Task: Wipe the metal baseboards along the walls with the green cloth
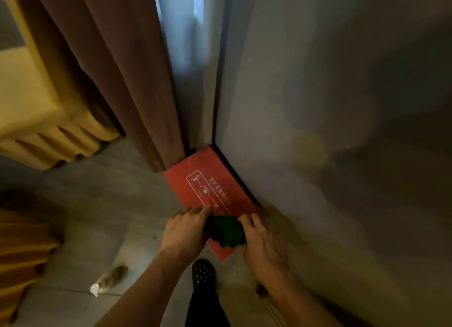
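The green cloth (pixel 226 231) is bunched up between my two hands, above the near end of a red box (pixel 208 182) that lies on the floor against the wall. My left hand (pixel 186 231) grips the cloth's left side and my right hand (pixel 261 241) grips its right side. A dark baseboard strip (pixel 238 173) runs along the bottom of the grey wall (pixel 318 106), right behind the red box. The box hides part of the strip.
Brown curtains (pixel 117 69) hang in the corner to the left of the wall. A yellow-skirted bed (pixel 31 111) stands at the far left. A plastic bottle (pixel 110 280) lies on the grey floor, and my black shoe (pixel 203 274) stands below my hands.
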A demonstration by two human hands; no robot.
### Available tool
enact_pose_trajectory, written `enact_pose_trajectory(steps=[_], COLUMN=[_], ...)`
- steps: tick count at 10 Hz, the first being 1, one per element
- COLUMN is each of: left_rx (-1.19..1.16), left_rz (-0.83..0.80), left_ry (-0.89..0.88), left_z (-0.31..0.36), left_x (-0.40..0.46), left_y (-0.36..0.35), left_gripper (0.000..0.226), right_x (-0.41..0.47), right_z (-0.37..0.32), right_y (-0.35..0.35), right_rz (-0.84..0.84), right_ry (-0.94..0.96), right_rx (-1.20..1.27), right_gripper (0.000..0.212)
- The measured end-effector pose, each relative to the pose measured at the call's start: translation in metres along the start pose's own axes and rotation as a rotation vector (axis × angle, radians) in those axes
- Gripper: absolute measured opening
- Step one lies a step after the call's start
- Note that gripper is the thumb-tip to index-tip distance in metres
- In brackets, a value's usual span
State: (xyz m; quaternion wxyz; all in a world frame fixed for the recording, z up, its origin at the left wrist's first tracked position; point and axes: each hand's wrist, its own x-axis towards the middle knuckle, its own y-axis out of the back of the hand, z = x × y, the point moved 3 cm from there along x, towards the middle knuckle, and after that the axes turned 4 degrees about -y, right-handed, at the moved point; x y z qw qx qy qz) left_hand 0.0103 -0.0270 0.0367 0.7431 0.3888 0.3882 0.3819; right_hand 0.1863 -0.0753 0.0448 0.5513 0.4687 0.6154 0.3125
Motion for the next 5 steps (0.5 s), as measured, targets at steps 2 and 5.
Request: enact_pose_trajectory(steps=[2,5], left_rx=[-0.027,-0.032], left_rz=[-0.033,-0.433], left_ry=[0.062,0.127], left_z=[-0.013,-0.030], left_x=[0.047,0.030], left_y=[-0.046,-0.091], left_gripper=[0.046,0.084], right_x=[0.061,0.081], right_z=[0.019,0.025], right_y=[-0.033,-0.062], right_rz=[-0.039,-0.332], right_ry=[-0.009,0.026], right_rx=[-0.072,-0.177], right_gripper=[0.056,0.080])
